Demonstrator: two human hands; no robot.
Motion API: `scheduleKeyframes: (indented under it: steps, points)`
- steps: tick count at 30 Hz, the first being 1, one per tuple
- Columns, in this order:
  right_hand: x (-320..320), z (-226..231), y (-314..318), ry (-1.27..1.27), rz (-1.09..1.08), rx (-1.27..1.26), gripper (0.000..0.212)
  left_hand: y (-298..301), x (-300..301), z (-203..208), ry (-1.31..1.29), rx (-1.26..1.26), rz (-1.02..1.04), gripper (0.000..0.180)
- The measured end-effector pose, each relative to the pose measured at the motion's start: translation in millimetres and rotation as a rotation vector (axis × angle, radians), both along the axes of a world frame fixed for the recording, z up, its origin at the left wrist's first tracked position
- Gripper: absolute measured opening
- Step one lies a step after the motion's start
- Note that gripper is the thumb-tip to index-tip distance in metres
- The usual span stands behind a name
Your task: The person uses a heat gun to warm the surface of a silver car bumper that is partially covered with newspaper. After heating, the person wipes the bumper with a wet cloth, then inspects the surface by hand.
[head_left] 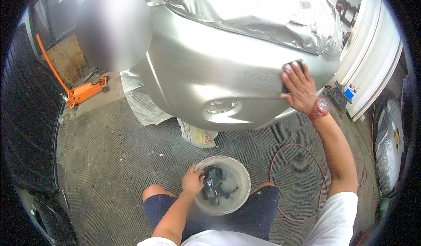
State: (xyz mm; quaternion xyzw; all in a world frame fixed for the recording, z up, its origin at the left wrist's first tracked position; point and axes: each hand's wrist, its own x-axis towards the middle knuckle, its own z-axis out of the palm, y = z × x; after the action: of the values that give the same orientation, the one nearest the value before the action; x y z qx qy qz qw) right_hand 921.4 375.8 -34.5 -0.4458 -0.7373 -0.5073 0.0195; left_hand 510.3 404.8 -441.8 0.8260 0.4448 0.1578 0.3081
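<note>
Pressed flat against the silver car bumper [188, 66] is my right hand [300, 86], its fingers over a dark sanding pad [288, 66] that shows past the fingertips. A red watch is on that wrist. My left hand [193, 181] grips the left rim of a whitish bucket [245, 172] between my knees, fingers curled over the edge. Inside the bucket, several dark pieces like sandpaper [215, 178] lie in cloudy water. Low on the bumper there is a round recess [222, 105], left of my right hand.
Silver-grey masking sheet [263, 9] covers the car above the bumper. Paper [142, 101] hangs below it at the left. An orange floor jack [85, 92] stands far left. A reddish hose [272, 167] coils on the ridged floor [109, 158]. White panels [377, 48] lean at the right.
</note>
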Motion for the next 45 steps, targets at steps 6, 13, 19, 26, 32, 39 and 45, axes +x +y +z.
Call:
scheduleKeyframes:
  steps: [6, 13, 19, 26, 32, 39, 45]
  points:
    - [-159, -2, 98, 0.206, 0.048, -0.117, 0.079, 9, -15, -18, -0.019, 0.148, 0.019, 0.024]
    - [-183, -3, 107, 0.475, 0.271, -0.007, 0.073, 12, -16, -24, -0.024, 0.15, -0.018, 0.027]
    - [-12, -40, 4, 0.678, -0.115, 0.503, 0.075, 5, 3, -28, -0.007, 0.184, -0.064, 0.027]
    - [-130, -37, 63, 0.711, 0.089, 0.095, 0.076, 11, -13, -29, 0.125, 0.097, -0.037, 0.028]
    - [66, -30, -2, 1.152, -0.088, 0.659, 0.059, 8, -1, -33, 0.036, 0.234, -0.072, 0.025]
    - [-96, -56, 45, 0.768, -0.014, 0.239, 0.061, 5, -26, -14, 0.077, 0.205, 0.004, 0.027]
    - [-9, -44, 15, 0.885, -0.119, 0.552, 0.072, 6, -6, -17, 0.058, 0.109, -0.039, 0.027]
